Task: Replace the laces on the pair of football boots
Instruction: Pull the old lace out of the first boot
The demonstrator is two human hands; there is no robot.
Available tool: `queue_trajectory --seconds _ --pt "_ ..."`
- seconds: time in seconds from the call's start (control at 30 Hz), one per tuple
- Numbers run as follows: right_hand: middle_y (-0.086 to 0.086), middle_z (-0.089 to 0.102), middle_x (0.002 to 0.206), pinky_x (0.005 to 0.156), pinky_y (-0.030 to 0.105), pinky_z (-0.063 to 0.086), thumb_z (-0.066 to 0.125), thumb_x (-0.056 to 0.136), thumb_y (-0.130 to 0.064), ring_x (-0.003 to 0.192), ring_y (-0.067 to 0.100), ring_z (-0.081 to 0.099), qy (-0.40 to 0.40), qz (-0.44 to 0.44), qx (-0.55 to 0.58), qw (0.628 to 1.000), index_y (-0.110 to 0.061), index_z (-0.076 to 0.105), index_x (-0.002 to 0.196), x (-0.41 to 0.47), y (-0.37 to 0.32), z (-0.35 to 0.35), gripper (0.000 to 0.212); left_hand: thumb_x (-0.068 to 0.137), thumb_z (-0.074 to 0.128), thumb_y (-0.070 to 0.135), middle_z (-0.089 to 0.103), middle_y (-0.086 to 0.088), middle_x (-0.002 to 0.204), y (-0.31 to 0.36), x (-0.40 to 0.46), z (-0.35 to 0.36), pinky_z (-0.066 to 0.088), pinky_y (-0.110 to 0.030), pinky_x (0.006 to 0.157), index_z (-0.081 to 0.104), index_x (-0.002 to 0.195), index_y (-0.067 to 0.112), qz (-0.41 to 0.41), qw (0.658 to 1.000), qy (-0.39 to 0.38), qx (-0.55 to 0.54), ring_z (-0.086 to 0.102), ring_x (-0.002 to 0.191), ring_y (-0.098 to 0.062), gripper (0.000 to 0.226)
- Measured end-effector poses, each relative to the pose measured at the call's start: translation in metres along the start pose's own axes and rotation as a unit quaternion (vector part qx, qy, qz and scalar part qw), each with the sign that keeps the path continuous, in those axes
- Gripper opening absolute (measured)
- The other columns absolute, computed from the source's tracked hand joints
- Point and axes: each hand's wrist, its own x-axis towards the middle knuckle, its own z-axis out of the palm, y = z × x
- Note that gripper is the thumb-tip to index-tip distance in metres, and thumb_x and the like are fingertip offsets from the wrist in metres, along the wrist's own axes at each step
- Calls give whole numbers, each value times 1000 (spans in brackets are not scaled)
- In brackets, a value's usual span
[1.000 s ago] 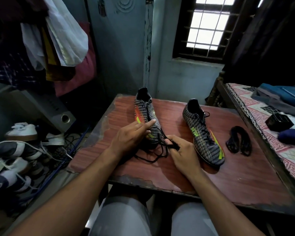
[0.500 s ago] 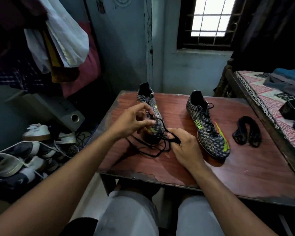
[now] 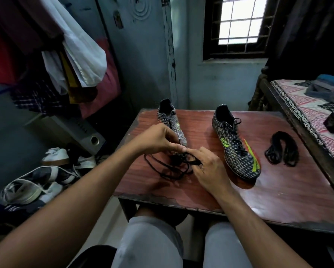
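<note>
Between our pinching left hand (image 3: pixel 158 140) and right hand (image 3: pixel 210 169), the lace (image 3: pixel 162 171) should be drawn gently from the boot (image 3: pixel 173 124), avoiding tangles.

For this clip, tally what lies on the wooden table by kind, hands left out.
Football boots: 2, the left boot and the right boot
Loose lace: 1, the lace both hands pinch in front of the left boot
Lace bundles: 1, the bundle at the right
Total: 4
</note>
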Motion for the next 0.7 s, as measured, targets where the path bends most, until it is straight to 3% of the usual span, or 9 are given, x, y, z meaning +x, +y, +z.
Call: queue_trajectory --seconds 0.13,0.23,0.33,0.47,0.57,0.63,0.7 --pt "-7 51 82 61 46 53 47 99 -39 69 12 51 10 1 5 1000 -20 73 121 -1 0 0 38 87 83 21 76 3 73 5 1 8 61 -44 77 81 85 18 6 997 14 -74 68 69 -6 4" --pt "-8 53 95 73 44 56 61 96 -26 81 14 59 27 1 30 999 -21 66 133 0 2 -1 37 90 78 10 74 -1 71 12 -2 3 62 -34 68 79 85 15 -2 992 20 -125 68 67 -12 7" --pt "-6 49 122 94 40 54 76 78 -3 108 16 59 5 14 37 999 -22 48 152 0 5 -3 81 92 74 5 74 -1 72 19 -6 -18 61 -26 66 79 92 11 -27 990 33 -131 69 67 -10 7" --pt "-13 27 152 109 35 47 81 72 -9 133 13 46 -135 22 38 990 -43 18 160 5 -4 -18 113 90 78 8 78 1 77 32 -15 -66 63 -28 74 82 97 13 -8 998 67 -7 72 71 -9 10" --pt "-15 35 146 111 25 43 87 73 -20 128 2 47 -220 -4 108 969 -38 27 158 23 -19 -42 106 88 81 11 77 11 78 52 -22 -92 53 -12 68 83 99 22 29 987 88 134 74 73 -2 16" --pt "-14 46 137 106 19 45 89 76 -35 119 1 51 -174 -4 109 979 -31 40 153 40 -36 -57 91 88 81 11 79 10 86 68 -26 -107 50 -7 70 83 104 23 45 978 87 183 74 79 -3 20" --pt "-10 52 137 106 19 45 85 79 -47 122 3 52 -103 27 134 985 -30 43 150 62 -55 -64 84 87 82 12 78 12 93 87 -30 -116 49 -7 75 82 109 23 90 968 65 226 73 84 0 25"
